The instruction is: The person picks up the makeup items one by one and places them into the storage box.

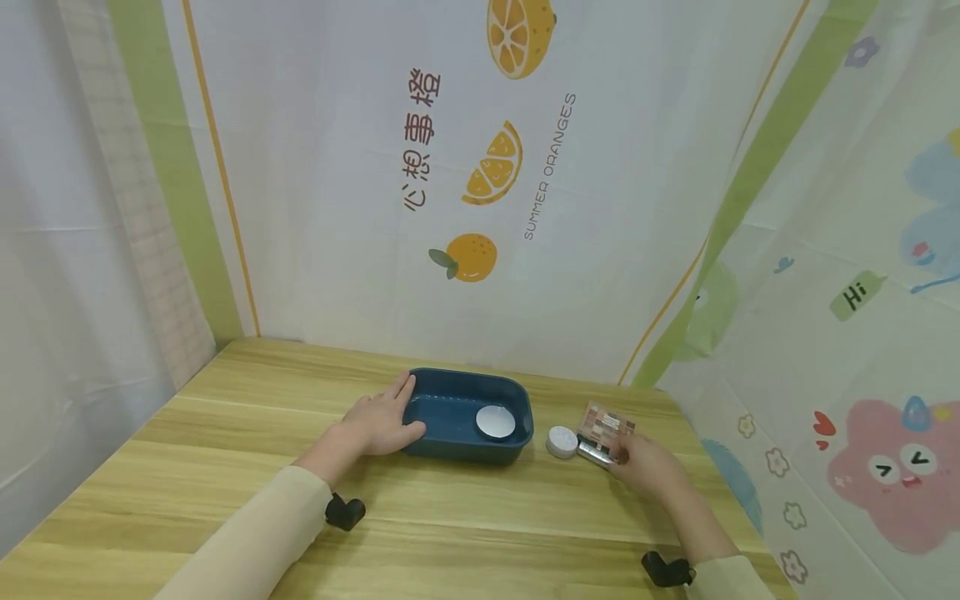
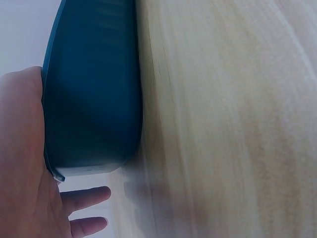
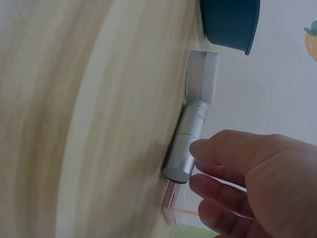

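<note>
My left hand (image 1: 381,423) rests at the left end of a dark blue plastic basin (image 1: 465,451). Its thumb lies over the near rim, and the fingers reach the far corner. Inside the basin lies a white round object (image 1: 496,422). In the right wrist view, a silver cylindrical tube (image 3: 187,144) lies on the table, and the thumb tip of my right hand (image 3: 252,178) overlaps it. The other fingers bend loosely above the tube's near end. Behind the tube is a flat, brown-checked case (image 1: 600,421), partly hidden by the right hand.
A small round white-lidded container (image 1: 562,442) stands between the basin and the tube. The wood-grain table (image 1: 480,517) backs onto a white curtain (image 1: 337,250) printed with oranges. Another patterned curtain (image 1: 825,350) hangs along the right side.
</note>
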